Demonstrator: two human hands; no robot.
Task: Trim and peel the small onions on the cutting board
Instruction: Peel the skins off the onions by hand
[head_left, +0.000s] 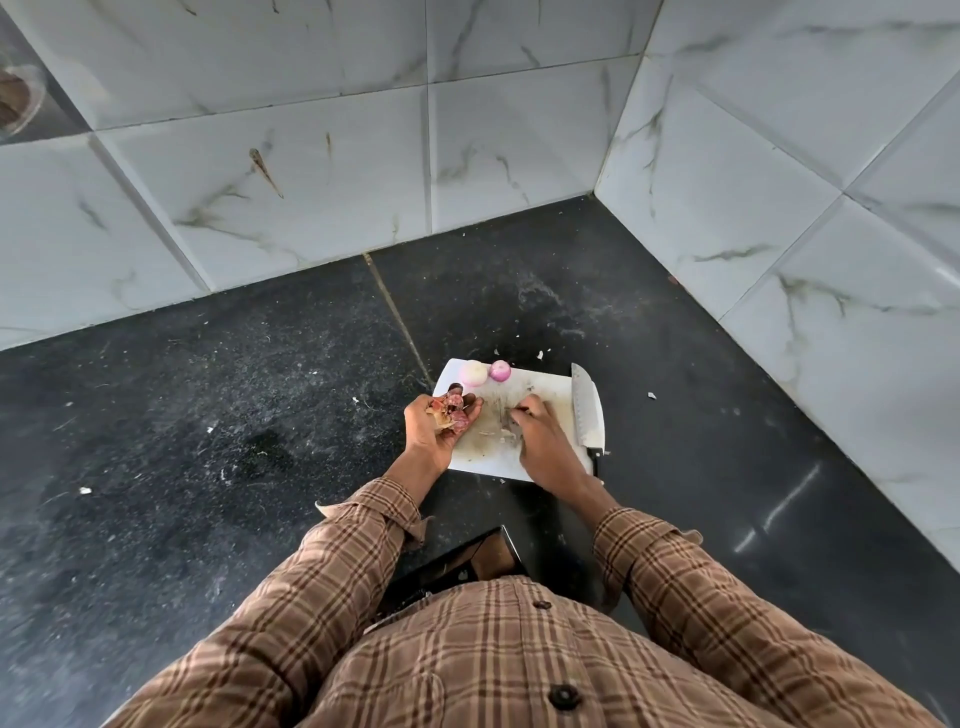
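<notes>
Two peeled small onions, one pale (472, 373) and one pink (500, 370), sit at the far edge of the white cutting board (550, 387). My left hand (434, 428) is palm up at the board's left edge, cupping a heap of reddish onion skins (453, 411). My right hand (540, 439) lies palm down on the board's middle, its fingertips pinching at small scraps (506, 415) there. A knife (586, 410) lies along the board's right edge, blade pointing away, untouched.
The board sits on a dark speckled stone counter (260, 389) in a corner of white marble-look tiled walls (311, 156). Small peel bits (651, 396) dot the counter around the board. A dark object (457, 564) lies just in front of my body.
</notes>
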